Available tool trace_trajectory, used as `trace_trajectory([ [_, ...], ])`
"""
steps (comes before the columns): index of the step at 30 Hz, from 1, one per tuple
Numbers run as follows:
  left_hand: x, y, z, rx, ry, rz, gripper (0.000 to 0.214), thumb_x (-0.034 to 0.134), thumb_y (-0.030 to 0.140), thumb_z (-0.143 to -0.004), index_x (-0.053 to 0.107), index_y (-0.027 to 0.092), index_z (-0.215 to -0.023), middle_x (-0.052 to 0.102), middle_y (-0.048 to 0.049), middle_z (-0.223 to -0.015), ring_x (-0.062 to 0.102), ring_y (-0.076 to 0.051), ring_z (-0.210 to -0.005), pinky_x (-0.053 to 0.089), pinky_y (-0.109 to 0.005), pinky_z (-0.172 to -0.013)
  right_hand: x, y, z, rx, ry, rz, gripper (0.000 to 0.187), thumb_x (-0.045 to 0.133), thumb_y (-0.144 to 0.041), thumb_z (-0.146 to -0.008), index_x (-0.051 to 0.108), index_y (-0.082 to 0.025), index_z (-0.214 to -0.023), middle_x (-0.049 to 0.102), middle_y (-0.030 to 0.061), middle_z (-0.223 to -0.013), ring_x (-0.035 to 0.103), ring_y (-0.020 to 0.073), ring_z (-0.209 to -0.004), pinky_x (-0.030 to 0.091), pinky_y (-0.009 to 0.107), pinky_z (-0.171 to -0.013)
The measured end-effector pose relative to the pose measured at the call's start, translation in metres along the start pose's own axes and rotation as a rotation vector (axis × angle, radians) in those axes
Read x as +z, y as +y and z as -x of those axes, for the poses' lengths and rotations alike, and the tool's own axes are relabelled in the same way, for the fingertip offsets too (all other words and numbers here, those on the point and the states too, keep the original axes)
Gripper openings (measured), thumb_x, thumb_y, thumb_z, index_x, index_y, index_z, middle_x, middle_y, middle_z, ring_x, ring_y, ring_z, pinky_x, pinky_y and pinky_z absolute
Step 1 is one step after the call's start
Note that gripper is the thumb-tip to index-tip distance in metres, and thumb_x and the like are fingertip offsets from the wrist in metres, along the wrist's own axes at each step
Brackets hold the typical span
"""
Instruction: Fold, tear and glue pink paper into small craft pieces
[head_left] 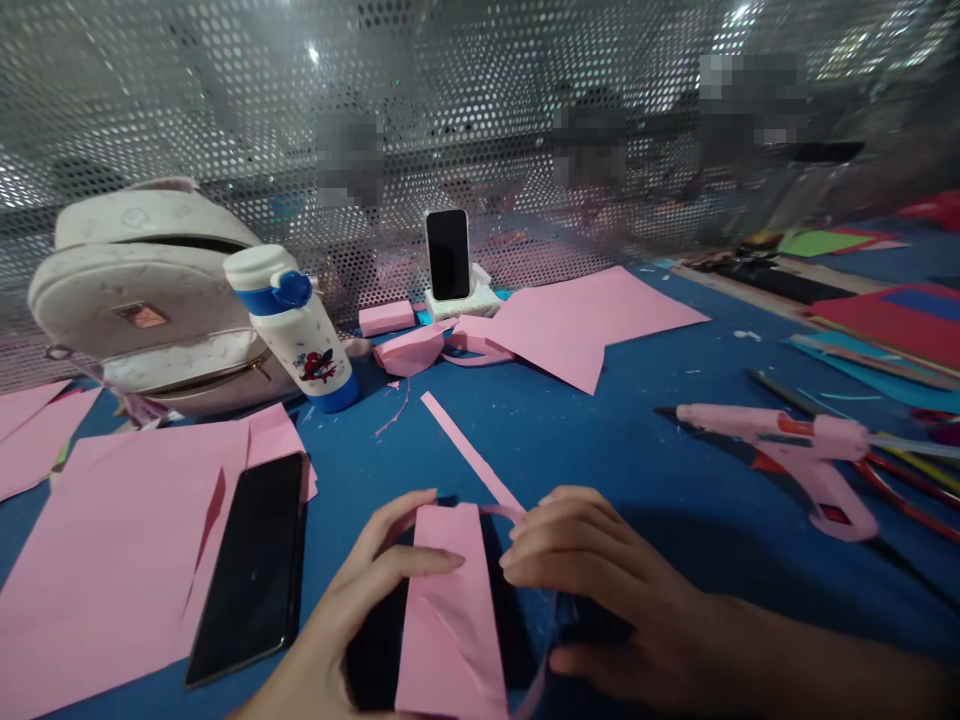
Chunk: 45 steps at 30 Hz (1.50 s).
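At the bottom centre my left hand (367, 590) is wrapped round a folded pink paper piece (450, 620), with two fingers resting on its top face. My right hand (615, 580) is curled just right of it, fingertips on a narrow pink paper strip (469, 450). One straight end of that strip reaches away over the table, and a thin band curves down beside the folded piece. The right thumb is partly in shadow. To the right lies a pink glue gun (787, 440), its nozzle pointing left.
A black phone (251, 560) lies on pink sheets (127, 540) at left. Behind stand a white backpack (142, 300), a tilted bottle (296, 330) and an upright phone (448, 255). More pink paper (592, 310) lies before a perforated metal screen (480, 130). Coloured sheets (892, 320) lie far right.
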<state>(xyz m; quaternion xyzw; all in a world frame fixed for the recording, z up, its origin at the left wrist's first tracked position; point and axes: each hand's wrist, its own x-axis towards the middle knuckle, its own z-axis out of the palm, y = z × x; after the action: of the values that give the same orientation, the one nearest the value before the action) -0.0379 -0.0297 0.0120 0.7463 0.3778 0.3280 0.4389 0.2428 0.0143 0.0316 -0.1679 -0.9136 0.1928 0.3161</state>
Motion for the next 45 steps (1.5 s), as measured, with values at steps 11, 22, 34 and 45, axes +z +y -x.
trace_trajectory([
  [11, -0.008, 0.003, -0.009, -0.091, 0.045, 0.408, 0.067, 0.057, 0.077, -0.078, 0.066, 0.024, -0.118, 0.042, -0.0142, -0.15, 0.026, -0.045, -0.143, 0.02, -0.057, -0.115, -0.001, 0.0, 0.001, 0.068, -0.036, -0.16, 0.03, 0.044, -0.046, -0.102, 0.059, -0.022, -0.111, 0.067, 0.0059, -0.098, 0.06, 0.0191, -0.1, 0.042, 0.036, -0.096],
  [22, -0.007, 0.0, -0.012, -0.246, -0.068, 0.933, 0.054, 0.062, 0.061, -0.083, 0.067, 0.018, -0.116, 0.036, -0.0156, -0.155, 0.029, -0.043, -0.143, 0.027, -0.052, -0.114, 0.012, 0.008, 0.006, 0.218, 0.088, -0.274, 0.039, 0.071, -0.03, -0.088, 0.056, -0.024, -0.123, 0.064, 0.0065, -0.114, 0.057, 0.0209, -0.109, 0.048, 0.034, -0.092],
  [34, -0.002, 0.001, -0.013, -0.212, -0.036, 0.765, 0.058, 0.062, 0.067, -0.081, 0.067, 0.022, -0.118, 0.033, -0.0112, -0.158, 0.02, -0.044, -0.147, 0.016, -0.057, -0.118, 0.015, 0.002, 0.002, 0.235, -0.032, -0.309, 0.059, 0.076, -0.031, -0.084, 0.051, -0.023, -0.137, 0.059, 0.0109, -0.135, 0.052, 0.0225, -0.128, 0.042, 0.04, -0.108],
  [45, 0.002, -0.002, -0.01, -0.287, 0.031, 1.08, 0.059, 0.047, 0.058, -0.096, 0.057, 0.011, -0.132, 0.054, -0.0178, -0.144, 0.044, -0.038, -0.137, 0.038, -0.052, -0.112, 0.015, -0.002, 0.0, 0.241, 0.135, -0.304, 0.038, 0.073, -0.016, -0.082, 0.06, -0.022, -0.117, 0.061, 0.0071, -0.121, 0.057, 0.0199, -0.113, 0.047, 0.038, -0.096],
])
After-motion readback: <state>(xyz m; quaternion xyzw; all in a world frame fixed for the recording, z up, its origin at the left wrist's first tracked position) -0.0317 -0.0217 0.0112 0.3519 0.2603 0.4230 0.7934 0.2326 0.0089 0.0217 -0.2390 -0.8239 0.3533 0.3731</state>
